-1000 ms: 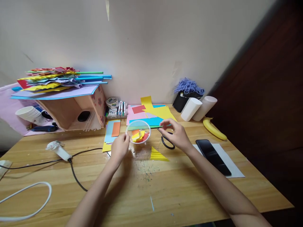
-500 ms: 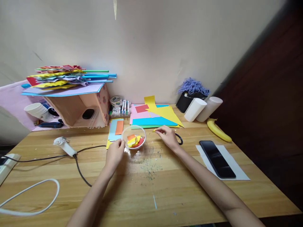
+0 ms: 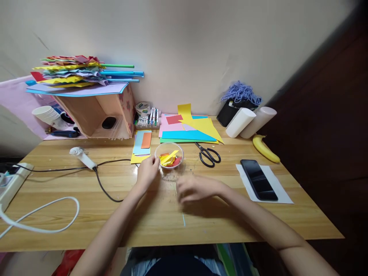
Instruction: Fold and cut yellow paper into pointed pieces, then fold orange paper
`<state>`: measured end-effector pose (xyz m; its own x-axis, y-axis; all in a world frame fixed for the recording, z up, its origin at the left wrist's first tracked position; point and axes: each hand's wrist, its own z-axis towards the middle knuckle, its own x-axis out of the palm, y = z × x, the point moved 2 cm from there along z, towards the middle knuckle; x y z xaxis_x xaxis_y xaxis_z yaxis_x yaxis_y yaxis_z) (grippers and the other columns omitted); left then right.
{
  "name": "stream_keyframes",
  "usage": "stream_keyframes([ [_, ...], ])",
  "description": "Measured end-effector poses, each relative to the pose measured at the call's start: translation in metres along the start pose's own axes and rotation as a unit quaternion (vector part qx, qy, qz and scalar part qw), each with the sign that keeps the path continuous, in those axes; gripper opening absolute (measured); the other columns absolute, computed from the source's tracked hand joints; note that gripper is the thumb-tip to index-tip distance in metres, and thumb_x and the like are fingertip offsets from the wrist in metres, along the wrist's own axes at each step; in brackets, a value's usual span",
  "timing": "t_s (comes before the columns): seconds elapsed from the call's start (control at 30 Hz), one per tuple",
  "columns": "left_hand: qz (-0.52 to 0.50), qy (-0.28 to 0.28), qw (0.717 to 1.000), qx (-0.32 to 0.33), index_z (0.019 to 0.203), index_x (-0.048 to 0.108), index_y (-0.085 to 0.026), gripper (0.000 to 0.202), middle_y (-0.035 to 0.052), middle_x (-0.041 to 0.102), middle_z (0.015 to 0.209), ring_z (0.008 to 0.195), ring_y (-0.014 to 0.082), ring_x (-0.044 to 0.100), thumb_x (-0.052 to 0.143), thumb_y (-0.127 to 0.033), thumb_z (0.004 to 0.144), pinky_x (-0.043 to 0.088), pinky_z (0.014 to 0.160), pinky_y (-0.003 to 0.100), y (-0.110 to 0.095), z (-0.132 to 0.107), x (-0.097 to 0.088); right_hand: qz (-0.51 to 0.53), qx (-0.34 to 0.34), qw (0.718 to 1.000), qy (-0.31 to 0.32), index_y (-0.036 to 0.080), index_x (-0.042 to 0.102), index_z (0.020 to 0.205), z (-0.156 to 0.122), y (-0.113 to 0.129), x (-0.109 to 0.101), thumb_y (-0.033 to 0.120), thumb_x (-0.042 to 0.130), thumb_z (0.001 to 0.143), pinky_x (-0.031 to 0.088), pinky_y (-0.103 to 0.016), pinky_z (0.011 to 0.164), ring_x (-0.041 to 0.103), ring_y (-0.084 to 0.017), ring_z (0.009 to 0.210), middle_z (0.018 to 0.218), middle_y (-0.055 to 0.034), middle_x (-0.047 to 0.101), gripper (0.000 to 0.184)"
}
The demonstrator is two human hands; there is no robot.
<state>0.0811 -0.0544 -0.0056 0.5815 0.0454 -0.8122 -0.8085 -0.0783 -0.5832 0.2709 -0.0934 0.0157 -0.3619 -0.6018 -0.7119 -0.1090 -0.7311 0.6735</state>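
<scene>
With its fingers pinched on the near left rim, my left hand (image 3: pixel 148 171) holds a clear plastic bowl (image 3: pixel 183 158) on the table. Yellow, red and orange paper scraps (image 3: pixel 169 158) lie inside the bowl. My right hand (image 3: pixel 194 188), blurred by motion, is low over the wood just in front of the bowl and apart from it. Its fingers are curled, but whether they hold anything cannot be made out. Black-handled scissors (image 3: pixel 209 155) lie to the right of the bowl. A thin pale blue strip (image 3: pixel 184 219) lies nearer the table's front edge.
Coloured paper sheets (image 3: pixel 188 136) lie behind the bowl, smaller cards (image 3: pixel 140 147) left. Markers (image 3: pixel 152 118), a pink box (image 3: pixel 126 103), white rolls (image 3: pixel 240 122) and a banana (image 3: pixel 265 150) stand or lie farther back. A phone (image 3: pixel 258 180) is at right, a corded white plug (image 3: pixel 83 158) at left.
My right hand has moved from beside the scissors, where it pinched a yellow scrap, toward me and lower. More yellow scraps show in the bowl. The scissors are uncovered; the view has tilted down.
</scene>
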Motion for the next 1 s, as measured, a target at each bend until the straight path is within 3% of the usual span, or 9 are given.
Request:
stream_keyframes([
  [0.07, -0.001, -0.008, 1.000, -0.003, 0.055, 0.047, -0.019, 0.032, 0.0012, 0.052, 0.054, 0.053, 0.0138, 0.046, 0.034, -0.033, 0.080, 0.025, 0.049, 0.023, 0.004, -0.002, -0.003, 0.029, -0.006, 0.995, 0.097, 0.021, 0.067, 0.081, -0.015, 0.005, 0.021, 0.024, 0.062, 0.077, 0.044, -0.020, 0.069, 0.056, -0.012, 0.076, 0.077, -0.0015, 0.059, 0.007],
  [0.13, -0.003, -0.016, 1.000, -0.005, 0.055, 0.047, -0.018, 0.032, 0.0007, 0.050, 0.053, 0.053, 0.0137, 0.046, 0.033, -0.033, 0.079, 0.025, 0.049, 0.023, 0.005, -0.007, -0.004, 0.023, 0.010, 0.994, 0.106, 0.020, 0.066, 0.081, -0.023, 0.007, 0.037, 0.023, 0.061, 0.078, 0.043, -0.020, 0.069, 0.055, -0.012, 0.076, 0.077, -0.0020, 0.058, 0.007],
  [0.27, -0.013, -0.029, 0.999, -0.003, 0.056, 0.048, -0.018, 0.033, 0.0003, 0.049, 0.053, 0.054, 0.0137, 0.046, 0.032, -0.034, 0.080, 0.025, 0.049, 0.022, 0.005, -0.025, -0.004, -0.050, 0.004, 0.994, 0.093, 0.018, 0.064, 0.078, -0.026, 0.011, 0.052, 0.018, 0.050, 0.084, 0.042, -0.022, 0.070, 0.051, -0.013, 0.077, 0.077, -0.0040, 0.056, 0.015],
  [0.43, -0.023, -0.033, 0.999, 0.002, 0.055, 0.049, -0.017, 0.033, 0.0004, 0.050, 0.052, 0.053, 0.0137, 0.048, 0.033, -0.034, 0.079, 0.027, 0.048, 0.021, 0.005, -0.053, -0.001, -0.183, 0.069, 0.980, 0.040, 0.015, 0.060, 0.076, -0.040, 0.015, 0.045, 0.013, 0.045, 0.082, 0.040, -0.027, 0.065, 0.047, -0.015, 0.073, 0.077, -0.0066, 0.054, 0.017],
  [0.57, -0.028, -0.043, 0.999, 0.006, 0.055, 0.049, -0.017, 0.034, 0.0009, 0.052, 0.053, 0.054, 0.0142, 0.049, 0.032, -0.034, 0.079, 0.029, 0.050, 0.022, 0.006, -0.070, 0.000, -0.089, 0.094, 0.992, 0.001, 0.013, 0.059, 0.078, -0.069, 0.023, 0.043, 0.017, 0.049, 0.082, 0.041, -0.026, 0.067, 0.049, -0.014, 0.075, 0.079, -0.0059, 0.053, 0.010],
  [0.7, -0.037, -0.055, 0.998, 0.014, 0.055, 0.049, -0.018, 0.033, 0.0008, 0.052, 0.053, 0.055, 0.0144, 0.048, 0.032, -0.034, 0.079, 0.030, 0.052, 0.022, 0.004, -0.084, 0.002, 0.003, 0.141, 0.990, 0.001, 0.014, 0.060, 0.082, -0.094, 0.038, 0.055, 0.021, 0.056, 0.079, 0.042, -0.024, 0.066, 0.052, -0.013, 0.076, 0.084, -0.0047, 0.055, 0.008],
  [0.83, -0.046, -0.062, 0.997, 0.021, 0.053, 0.046, -0.018, 0.033, 0.0004, 0.051, 0.052, 0.054, 0.0142, 0.047, 0.034, -0.034, 0.078, 0.029, 0.052, 0.023, 0.003, -0.095, 0.006, -0.010, 0.174, 0.984, -0.020, 0.015, 0.060, 0.086, -0.106, 0.050, 0.063, 0.021, 0.059, 0.076, 0.042, -0.023, 0.063, 0.052, -0.012, 0.072, 0.085, -0.0039, 0.055, 0.012],
  [1.0, -0.052, -0.061, 0.996, 0.042, 0.052, 0.042, -0.019, 0.032, -0.0014, 0.046, 0.050, 0.052, 0.0130, 0.045, 0.034, -0.033, 0.079, 0.027, 0.051, 0.023, 0.004, -0.106, 0.013, -0.041, 0.159, 0.986, -0.034, 0.015, 0.060, 0.083, -0.112, 0.047, 0.068, 0.018, 0.055, 0.080, 0.042, -0.025, 0.067, 0.054, -0.013, 0.075, 0.083, -0.0051, 0.057, 0.007],
])
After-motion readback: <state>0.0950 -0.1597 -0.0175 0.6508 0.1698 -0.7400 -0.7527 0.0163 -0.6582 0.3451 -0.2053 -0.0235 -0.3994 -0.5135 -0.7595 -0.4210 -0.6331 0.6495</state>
